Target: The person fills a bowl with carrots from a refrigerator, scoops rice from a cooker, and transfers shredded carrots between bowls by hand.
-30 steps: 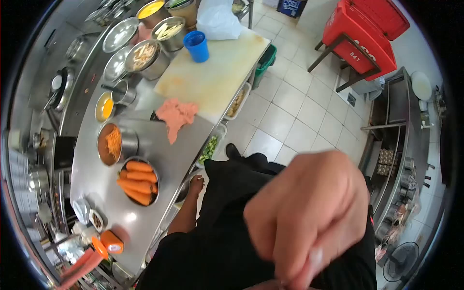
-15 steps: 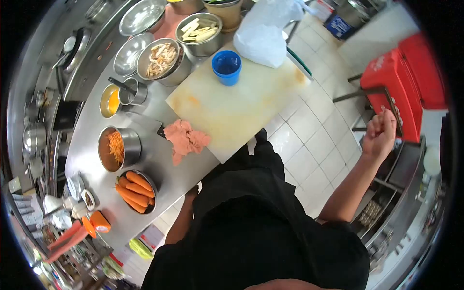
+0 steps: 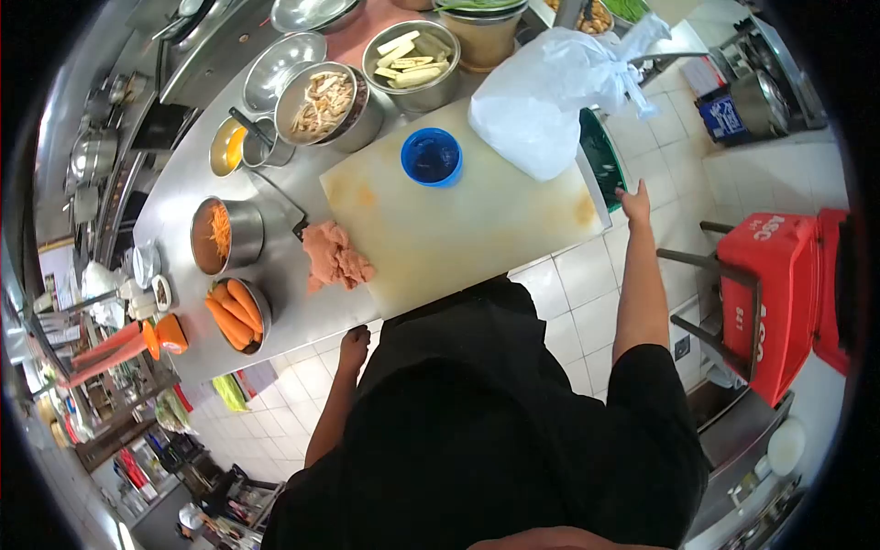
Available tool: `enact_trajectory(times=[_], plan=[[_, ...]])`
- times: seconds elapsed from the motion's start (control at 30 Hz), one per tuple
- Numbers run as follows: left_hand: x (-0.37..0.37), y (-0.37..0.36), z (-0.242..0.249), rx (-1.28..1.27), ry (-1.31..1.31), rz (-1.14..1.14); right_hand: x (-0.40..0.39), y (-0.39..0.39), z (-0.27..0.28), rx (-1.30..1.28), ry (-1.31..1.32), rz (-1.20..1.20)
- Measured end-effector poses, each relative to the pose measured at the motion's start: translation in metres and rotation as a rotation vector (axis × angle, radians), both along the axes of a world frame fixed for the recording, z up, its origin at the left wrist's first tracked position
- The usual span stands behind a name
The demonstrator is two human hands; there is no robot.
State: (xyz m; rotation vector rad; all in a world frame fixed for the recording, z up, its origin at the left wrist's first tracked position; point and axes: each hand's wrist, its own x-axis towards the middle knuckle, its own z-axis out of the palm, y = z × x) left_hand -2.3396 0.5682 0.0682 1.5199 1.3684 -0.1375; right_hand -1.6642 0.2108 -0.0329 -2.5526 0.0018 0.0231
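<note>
White plastic bag (image 3: 536, 105): lay on cutting board (image 3: 458, 234), near its edge. Right hand (image 3: 634, 202): hung open, empty, near green bin (image 3: 600, 160). Left hand (image 3: 355, 348): was curled beside worktop (image 3: 289, 286). Risk: brushing arm (image 3: 642, 298) could have toppled bag.

We look down on a metal table (image 3: 170, 206).
On it we see a bowl of carrots (image 3: 265, 318), a pot of shredded carrot (image 3: 244, 236) and a cutting board (image 3: 477, 220), a pink cloth (image 3: 334, 257) at the board's edge; a blue cup (image 3: 433, 176) stands on the board.
</note>
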Motion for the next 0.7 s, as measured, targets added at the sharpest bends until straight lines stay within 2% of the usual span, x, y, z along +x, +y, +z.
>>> enact_trajectory(times=[0.07, 0.1, 0.2, 0.27, 0.3, 0.33, 0.4, 0.47, 0.5, 0.53, 0.63, 0.7], plan=[[0.003, 0.003, 0.004, -0.052, 0.020, -0.020, -0.002, -0.001, -0.007, -0.088, -0.026, -0.069], [0.024, -0.011, 0.030, 0.035, 0.068, 0.071, -0.004, 0.000, -0.002, -0.090, 0.001, -0.134], [0.017, -0.012, 0.027, 0.163, 0.049, 0.009, -0.019, 0.009, 0.040, 0.074, 0.199, -0.259], [0.009, -0.009, 0.020, 0.228, 0.037, -0.045, -0.023, 0.013, 0.055, 0.069, 0.097, -0.167], [0.018, -0.007, 0.032, 0.266, 0.060, -0.073, -0.024, 0.013, 0.064, 0.063, 0.043, -0.117], [0.030, -0.006, 0.048, 0.261, 0.021, -0.025, -0.033, 0.025, 0.086, 0.243, 0.027, -0.123], [0.041, -0.005, 0.064, 0.280, -0.074, 0.065, -0.074, 0.069, 0.149, 0.487, -0.047, 0.014], [0.047, 0.004, 0.065, 0.284, -0.152, 0.091, -0.110, 0.101, 0.169, 0.490, 0.020, 0.276], [0.047, 0.008, 0.064, 0.290, -0.173, 0.086, -0.129, 0.123, 0.182, 0.425, 0.075, 0.319], [0.049, 0.012, 0.062, 0.295, -0.196, 0.079, -0.143, 0.142, 0.192, 0.295, 0.129, 0.329], [0.061, 0.020, 0.064, 0.302, -0.252, 0.102, -0.155, 0.193, 0.178, 0.377, -0.089, 0.268], [0.064, 0.025, 0.065, 0.314, -0.272, 0.084, -0.148, 0.210, 0.178, 0.444, -0.027, 0.229]])
